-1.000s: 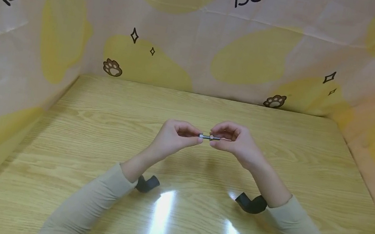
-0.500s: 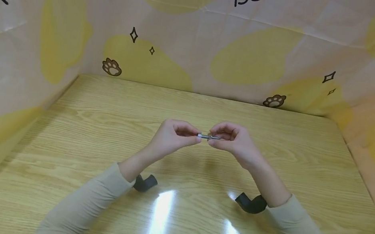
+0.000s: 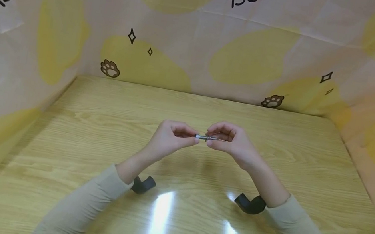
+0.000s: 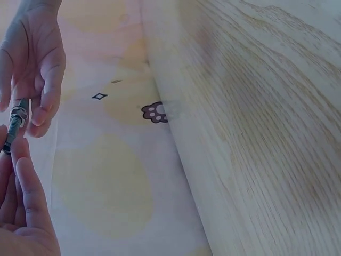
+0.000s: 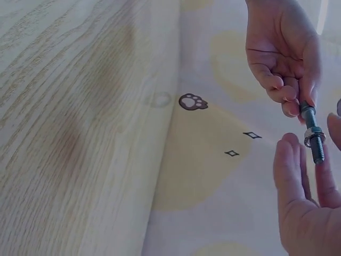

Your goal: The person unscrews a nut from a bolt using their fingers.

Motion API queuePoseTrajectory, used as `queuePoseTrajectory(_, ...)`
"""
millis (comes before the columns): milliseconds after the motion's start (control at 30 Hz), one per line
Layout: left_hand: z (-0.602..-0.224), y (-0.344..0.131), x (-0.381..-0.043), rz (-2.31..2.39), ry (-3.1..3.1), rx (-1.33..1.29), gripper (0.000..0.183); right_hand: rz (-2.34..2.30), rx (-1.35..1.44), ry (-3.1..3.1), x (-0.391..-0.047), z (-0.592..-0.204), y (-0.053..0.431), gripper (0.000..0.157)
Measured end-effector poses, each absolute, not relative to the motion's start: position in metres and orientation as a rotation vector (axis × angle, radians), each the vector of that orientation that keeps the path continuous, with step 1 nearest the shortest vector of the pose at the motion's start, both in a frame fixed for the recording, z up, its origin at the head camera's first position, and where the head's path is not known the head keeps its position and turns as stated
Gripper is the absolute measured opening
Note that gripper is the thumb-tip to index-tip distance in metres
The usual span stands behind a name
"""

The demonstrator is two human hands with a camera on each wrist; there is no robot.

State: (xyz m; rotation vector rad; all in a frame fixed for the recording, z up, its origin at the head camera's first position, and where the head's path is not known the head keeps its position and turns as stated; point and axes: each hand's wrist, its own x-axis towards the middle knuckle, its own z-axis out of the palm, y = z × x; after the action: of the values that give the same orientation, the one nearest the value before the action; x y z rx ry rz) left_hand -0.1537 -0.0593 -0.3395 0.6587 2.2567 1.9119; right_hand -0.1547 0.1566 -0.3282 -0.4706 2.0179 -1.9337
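Observation:
In the head view, a metal bolt (image 3: 202, 137) is held level above the table between my two hands. My left hand (image 3: 169, 138) pinches its head end between thumb and fingers. On the shank sits a nut (image 5: 315, 136), with bare thread sticking out past it. My right hand (image 3: 235, 143) surrounds that threaded end, fingers fairly straight. In the right wrist view, the right thumb (image 5: 334, 129) stands apart from the nut, while a forefinger lies under the bolt's tip. From the left wrist view, too, the nut shows between the spread right fingers (image 4: 50, 96).
The wood-grain table (image 3: 120, 103) lies below, with bright light reflections near its front. Patterned cloth (image 3: 171, 29) walls it at the back and sides. Black curved pieces, left (image 3: 143, 185) and right (image 3: 250, 204), show at the wrists beside the sleeves.
Both hands have shifted very slightly left in the head view, along with a small camera shift. The right fingertips now cover more of the nut than a second ago. The left pinch stays.

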Motion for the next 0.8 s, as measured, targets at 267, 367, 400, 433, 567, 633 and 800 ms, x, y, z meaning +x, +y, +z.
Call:
queuePoseTrajectory(267,-0.3392,-0.059,-0.1532,1.908,2.265,0.638,0.016,-1.907,-0.382,2.0,-0.1551,-0.3273,0.1552,0.019)
queuePoseTrajectory(367,-0.3392,-0.0591,-0.1537,1.905,2.268,0.639,0.017,-1.93,-0.418,2.005,-0.1545,-0.3273,0.1557,0.014)
queuePoseTrajectory(400,-0.3392,-0.059,-0.1539,1.904,2.268,0.639,0.017,-1.943,-0.434,2.003,-0.1543,-0.3273,0.1559,0.014)
queuePoseTrajectory(433,-0.3392,-0.0589,-0.154,1.906,2.265,0.639,0.017,-1.955,-0.446,2.003,-0.154,-0.3271,0.156,0.016)
queuePoseTrajectory(567,-0.3388,-0.0585,-0.1537,1.912,2.261,0.624,0.017,-1.963,-0.435,2.019,-0.154,-0.3266,0.1555,0.019)
queuePoseTrajectory(633,-0.3387,-0.0582,-0.1533,1.916,2.256,0.617,0.017,-1.947,-0.399,2.034,-0.1539,-0.3259,0.1546,0.019)
queuePoseTrajectory(800,-0.3392,-0.0582,-0.1524,1.914,2.258,0.62,0.017,-1.942,-0.364,2.037,-0.1539,-0.327,0.1541,0.018)
